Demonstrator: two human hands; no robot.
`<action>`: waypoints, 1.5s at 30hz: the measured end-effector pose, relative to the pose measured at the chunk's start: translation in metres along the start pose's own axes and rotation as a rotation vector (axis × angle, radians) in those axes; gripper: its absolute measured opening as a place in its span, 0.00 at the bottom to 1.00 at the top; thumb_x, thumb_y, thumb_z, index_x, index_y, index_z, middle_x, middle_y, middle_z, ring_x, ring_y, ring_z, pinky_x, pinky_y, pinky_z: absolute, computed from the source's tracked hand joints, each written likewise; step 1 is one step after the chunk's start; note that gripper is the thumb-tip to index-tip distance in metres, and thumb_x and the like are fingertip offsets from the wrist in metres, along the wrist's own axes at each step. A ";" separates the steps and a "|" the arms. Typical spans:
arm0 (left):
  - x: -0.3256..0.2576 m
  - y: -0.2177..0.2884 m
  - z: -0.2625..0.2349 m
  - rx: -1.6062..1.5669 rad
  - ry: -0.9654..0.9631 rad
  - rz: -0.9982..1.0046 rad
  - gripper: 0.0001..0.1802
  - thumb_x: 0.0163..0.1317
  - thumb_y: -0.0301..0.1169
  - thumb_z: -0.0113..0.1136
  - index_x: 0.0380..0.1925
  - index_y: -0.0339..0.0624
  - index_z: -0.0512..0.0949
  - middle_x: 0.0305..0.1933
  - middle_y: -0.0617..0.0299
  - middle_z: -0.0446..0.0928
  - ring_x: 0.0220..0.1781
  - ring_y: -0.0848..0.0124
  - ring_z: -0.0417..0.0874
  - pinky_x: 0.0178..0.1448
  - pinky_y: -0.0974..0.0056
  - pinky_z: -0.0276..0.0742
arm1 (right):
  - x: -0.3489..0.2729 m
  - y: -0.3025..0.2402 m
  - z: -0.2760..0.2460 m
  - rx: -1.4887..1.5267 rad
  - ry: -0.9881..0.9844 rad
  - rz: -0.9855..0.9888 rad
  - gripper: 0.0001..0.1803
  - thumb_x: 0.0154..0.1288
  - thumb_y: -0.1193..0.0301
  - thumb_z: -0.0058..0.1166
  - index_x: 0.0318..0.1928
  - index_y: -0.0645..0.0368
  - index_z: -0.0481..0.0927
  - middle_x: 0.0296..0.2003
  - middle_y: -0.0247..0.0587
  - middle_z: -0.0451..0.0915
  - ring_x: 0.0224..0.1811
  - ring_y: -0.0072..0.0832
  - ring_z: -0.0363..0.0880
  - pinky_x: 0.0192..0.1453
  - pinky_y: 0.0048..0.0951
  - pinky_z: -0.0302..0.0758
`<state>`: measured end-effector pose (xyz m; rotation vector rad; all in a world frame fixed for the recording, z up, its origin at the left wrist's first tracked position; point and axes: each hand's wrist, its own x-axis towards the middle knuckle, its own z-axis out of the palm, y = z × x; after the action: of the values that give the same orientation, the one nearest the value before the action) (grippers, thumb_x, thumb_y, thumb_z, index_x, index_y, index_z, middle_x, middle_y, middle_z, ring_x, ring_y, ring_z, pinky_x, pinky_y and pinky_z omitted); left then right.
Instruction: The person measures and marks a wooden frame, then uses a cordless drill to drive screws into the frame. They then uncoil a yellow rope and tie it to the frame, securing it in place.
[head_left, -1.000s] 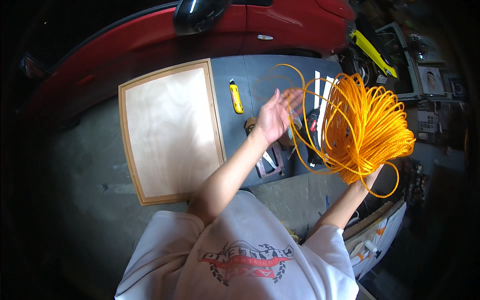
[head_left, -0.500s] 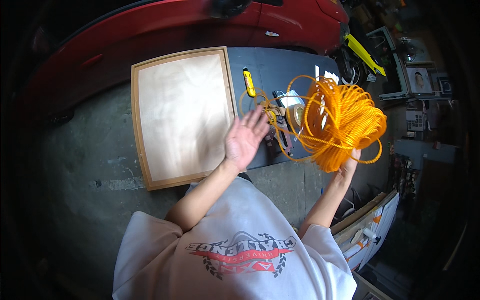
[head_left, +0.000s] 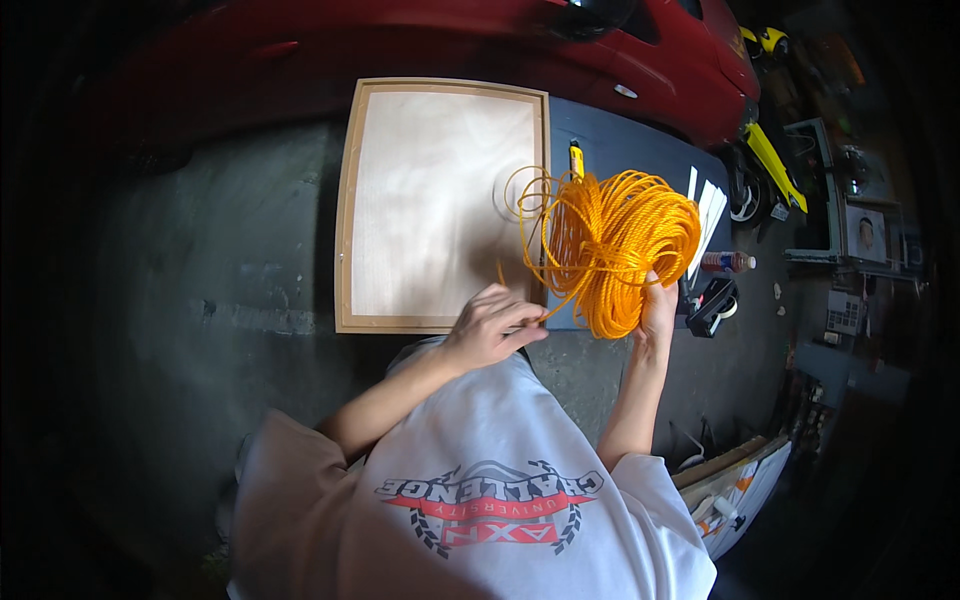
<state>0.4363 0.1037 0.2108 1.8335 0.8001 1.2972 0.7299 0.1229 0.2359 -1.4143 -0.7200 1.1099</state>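
A thick coil of orange twisted rope [head_left: 640, 225] hangs in the air above the dark table. My right hand [head_left: 656, 308] grips it from its near right side, thumb up against the strands. Loose loops spread from the coil's left side. One strand runs down to my left hand [head_left: 488, 328], whose fingers are closed around it, and a short end pokes up behind the knuckles. Under the left hand's far side lies a shallow wooden frame [head_left: 440, 180] with a pale panel inside.
Past the coil, a yellow utility knife [head_left: 576, 158] lies on the dark table [head_left: 640, 135]. White strips [head_left: 710, 215], a bottle [head_left: 728, 262] and a black tape dispenser [head_left: 713, 308] sit toward the table's right end. A red car [head_left: 450, 50] stands along the far side.
My left hand, open before, has closed on a strand of the rope. The coil has come nearer to the left hand, and the view has swung to the right.
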 end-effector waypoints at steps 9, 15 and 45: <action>-0.040 0.008 -0.020 0.026 0.199 -0.263 0.07 0.67 0.29 0.68 0.32 0.39 0.81 0.30 0.57 0.86 0.27 0.60 0.87 0.33 0.57 0.82 | -0.019 0.028 0.049 -0.024 -0.140 0.087 0.27 0.68 0.72 0.61 0.66 0.65 0.71 0.57 0.42 0.81 0.57 0.35 0.84 0.62 0.39 0.81; -0.027 0.008 -0.048 0.224 0.156 -0.107 0.16 0.65 0.40 0.72 0.28 0.43 0.79 0.25 0.62 0.85 0.23 0.66 0.86 0.31 0.60 0.81 | -0.035 0.027 0.071 -0.072 -0.141 0.113 0.18 0.64 0.79 0.57 0.55 0.64 0.78 0.43 0.31 0.81 0.41 0.18 0.79 0.43 0.24 0.75; -0.059 -0.142 -0.243 -0.504 0.863 -0.805 0.09 0.76 0.34 0.59 0.47 0.43 0.73 0.41 0.59 0.82 0.40 0.70 0.85 0.44 0.65 0.81 | -0.042 0.026 0.036 0.550 -0.316 0.093 0.23 0.72 0.70 0.58 0.64 0.64 0.74 0.56 0.44 0.82 0.56 0.35 0.83 0.60 0.40 0.81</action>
<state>0.1771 0.1832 0.1145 0.3940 1.3098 1.4978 0.6772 0.0950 0.2227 -0.8204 -0.5114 1.4881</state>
